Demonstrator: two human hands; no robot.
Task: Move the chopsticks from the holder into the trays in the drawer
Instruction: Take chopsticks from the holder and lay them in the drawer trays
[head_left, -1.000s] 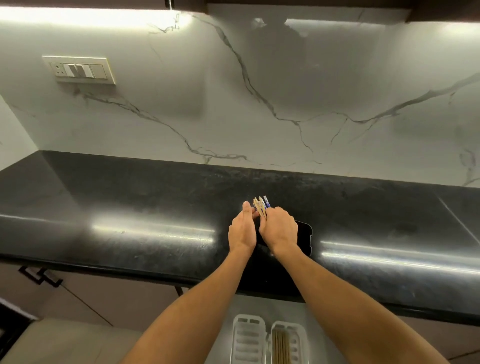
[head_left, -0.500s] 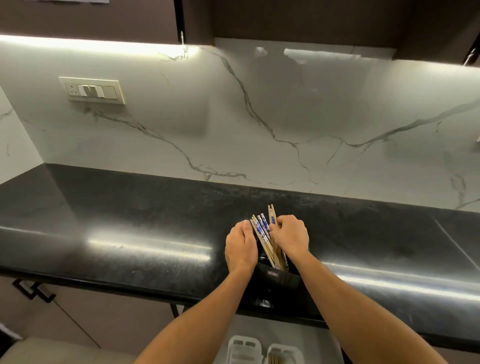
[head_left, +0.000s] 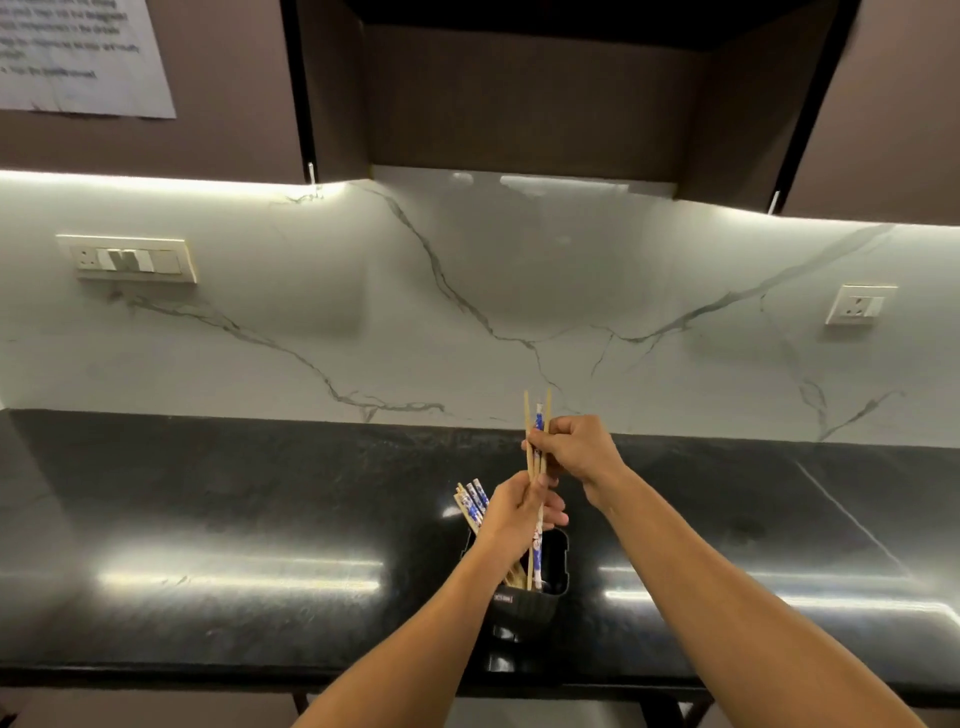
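Note:
A black holder (head_left: 540, 597) stands on the dark countertop (head_left: 234, 519) near its front edge. My right hand (head_left: 576, 449) grips a small bunch of chopsticks (head_left: 537, 415), wooden and blue-patterned, held upright with their lower ends still inside the holder. My left hand (head_left: 514, 512) is below it, fingers curled around the same bunch at mid-length. Several more chopsticks (head_left: 470, 501) lean to the left out of the holder behind my left hand. The drawer and its trays are out of view.
A white marble backsplash (head_left: 467, 312) runs behind the counter, with a switch panel (head_left: 127, 258) at left and a socket (head_left: 860, 304) at right. Dark wall cabinets (head_left: 519, 93) hang overhead, with a paper sheet (head_left: 78, 52) on the left door.
My right hand has risen, drawing a few chopsticks up out of the holder, and my left hand has taken hold of them lower down. The camera tilted up, so the drawer trays left the view.

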